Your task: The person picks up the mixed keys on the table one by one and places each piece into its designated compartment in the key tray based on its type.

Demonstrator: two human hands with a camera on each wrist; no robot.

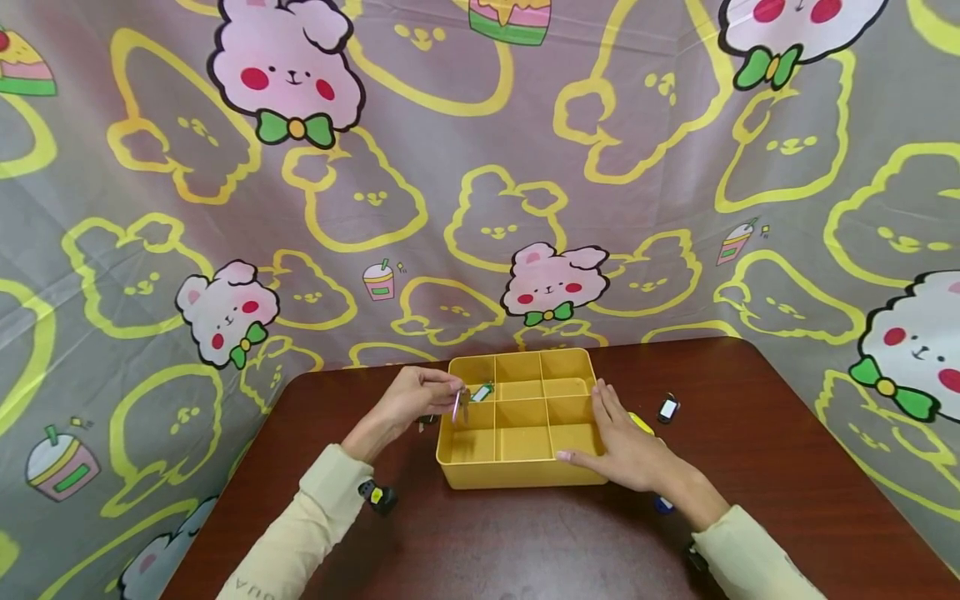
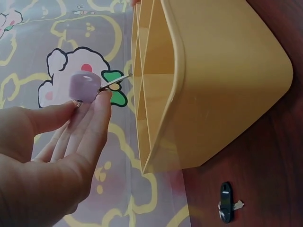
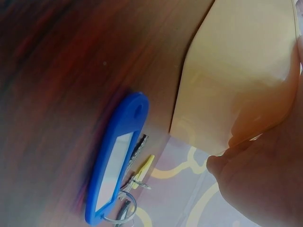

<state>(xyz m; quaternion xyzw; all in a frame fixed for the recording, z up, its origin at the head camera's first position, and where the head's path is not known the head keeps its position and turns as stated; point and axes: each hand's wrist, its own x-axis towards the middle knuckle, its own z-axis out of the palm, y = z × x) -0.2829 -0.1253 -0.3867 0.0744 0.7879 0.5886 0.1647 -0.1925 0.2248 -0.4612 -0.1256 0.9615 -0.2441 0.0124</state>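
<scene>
Over the left end of the yellow divided box (image 1: 525, 477), my left hand (image 1: 405, 404) pinches a purple key tag (image 2: 85, 86) between thumb and fingers. A metal key (image 2: 114, 82) on it points toward the box's compartments. My right hand (image 1: 637, 454) lies along the box's right side, its fingers extended against the wall and its thumb at the near rim. A green key tag (image 1: 482, 392) sits in the back left compartment.
Right of the box lie a black key tag (image 1: 668, 407), a yellow one (image 1: 641, 422) partly behind the right hand, and a blue one (image 3: 116, 156) with a ring. Another dark tag with a key (image 2: 226, 202) lies left of the box. A patterned cloth (image 1: 450, 208) hangs behind the table.
</scene>
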